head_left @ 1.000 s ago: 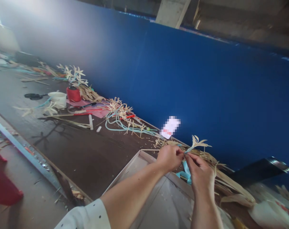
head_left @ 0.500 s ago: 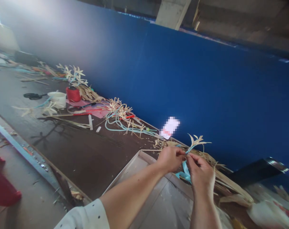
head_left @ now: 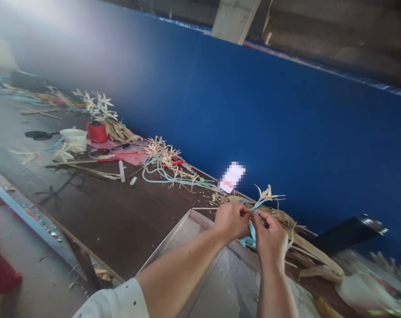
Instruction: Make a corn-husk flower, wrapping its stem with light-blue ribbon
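My left hand (head_left: 232, 221) and my right hand (head_left: 270, 234) meet over the far edge of a shallow tray (head_left: 213, 274). Between my pinched fingertips is the stem of a pale dried-husk flower (head_left: 267, 193), its petals pointing up and to the right. Light-blue tape (head_left: 251, 236) is wrapped on the stem, and a loose length hangs down between the hands. Both hands are closed; the exact grip of the left fingertips is partly hidden. Dried corn husks (head_left: 309, 247) lie just beyond and right of the right hand.
Finished-looking husk flowers with blue stems (head_left: 160, 152) lie against the blue partition (head_left: 253, 110). Further left are a red thread spool (head_left: 96, 131), a white cup (head_left: 75, 139) and black scissors (head_left: 39, 134). A dark cylinder (head_left: 353, 232) leans at the right, beside a plastic bag (head_left: 362, 282).
The view has shifted slightly, so everything sits a little further left. Both hands keep their pinch on the flower stem and tape, with only small finger movement.
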A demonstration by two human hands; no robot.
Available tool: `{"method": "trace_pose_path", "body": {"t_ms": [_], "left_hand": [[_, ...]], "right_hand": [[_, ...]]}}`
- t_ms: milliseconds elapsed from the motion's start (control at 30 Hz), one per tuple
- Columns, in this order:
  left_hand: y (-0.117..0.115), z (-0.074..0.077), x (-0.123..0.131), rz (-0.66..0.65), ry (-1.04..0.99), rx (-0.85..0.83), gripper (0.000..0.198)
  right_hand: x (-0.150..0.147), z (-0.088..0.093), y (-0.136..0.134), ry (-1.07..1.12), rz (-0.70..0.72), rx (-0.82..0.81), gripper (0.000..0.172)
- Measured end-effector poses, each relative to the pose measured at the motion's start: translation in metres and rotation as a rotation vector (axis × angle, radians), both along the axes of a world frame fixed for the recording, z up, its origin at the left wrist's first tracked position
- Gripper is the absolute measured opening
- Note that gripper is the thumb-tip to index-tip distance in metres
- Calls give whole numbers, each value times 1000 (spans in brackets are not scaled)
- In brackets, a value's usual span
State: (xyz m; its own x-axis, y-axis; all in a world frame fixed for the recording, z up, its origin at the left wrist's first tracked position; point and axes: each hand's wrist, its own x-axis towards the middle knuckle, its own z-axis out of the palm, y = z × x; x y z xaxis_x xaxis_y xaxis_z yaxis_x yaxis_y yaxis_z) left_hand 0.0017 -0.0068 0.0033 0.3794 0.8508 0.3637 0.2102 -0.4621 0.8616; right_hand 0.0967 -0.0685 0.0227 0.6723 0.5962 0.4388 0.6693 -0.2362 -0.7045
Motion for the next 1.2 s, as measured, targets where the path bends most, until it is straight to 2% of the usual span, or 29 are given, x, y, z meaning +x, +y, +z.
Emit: {"method": "trace_pose_path", "body": {"t_ms": [367,667,1000,1200], "left_hand": [[-8,4,-4,103,80,257,17],[-9,1,-4,136,140,345,18],[-8,0,-4,151,108,439,19],[-8,-2,-2,157,95,476,23]], "right_hand": [[-4,-3,3,17,5,40,32],[-9,-1,3,117,5,53,33],[-10,-5,4,219,22,102,35],[-9,-11,8,366,97,234,41]]}}
